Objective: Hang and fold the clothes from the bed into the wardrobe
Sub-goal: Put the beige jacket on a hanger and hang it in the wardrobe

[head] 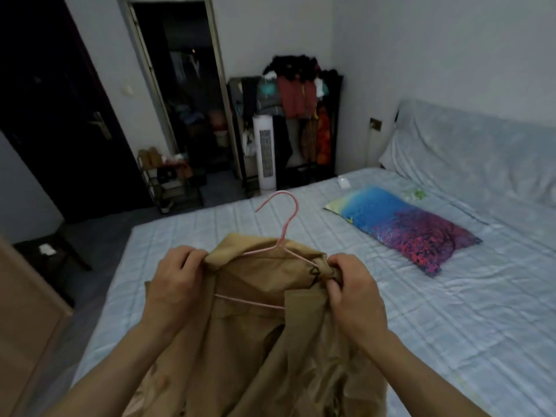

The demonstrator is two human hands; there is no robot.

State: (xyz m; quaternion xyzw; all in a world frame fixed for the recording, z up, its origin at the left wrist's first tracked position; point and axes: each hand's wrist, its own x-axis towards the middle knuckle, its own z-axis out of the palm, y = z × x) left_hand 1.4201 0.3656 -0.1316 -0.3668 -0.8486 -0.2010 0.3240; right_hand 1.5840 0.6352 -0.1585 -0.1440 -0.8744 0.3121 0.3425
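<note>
A tan coat (255,335) hangs in front of me above the bed (391,296), draped over a pink wire hanger (282,224) whose hook sticks up past the collar. My left hand (177,281) grips the coat's left shoulder by the collar. My right hand (352,284) pinches the bunched fabric at the right shoulder, over the hanger's end. The hanger's lower bar shows inside the open front; its ends are hidden by cloth.
A blue and purple pillow (403,227) lies on the light blue quilted bed. A black clothes rack (294,115) full of garments and a white tower fan (264,155) stand at the far wall. A wooden edge (27,326) is at my left.
</note>
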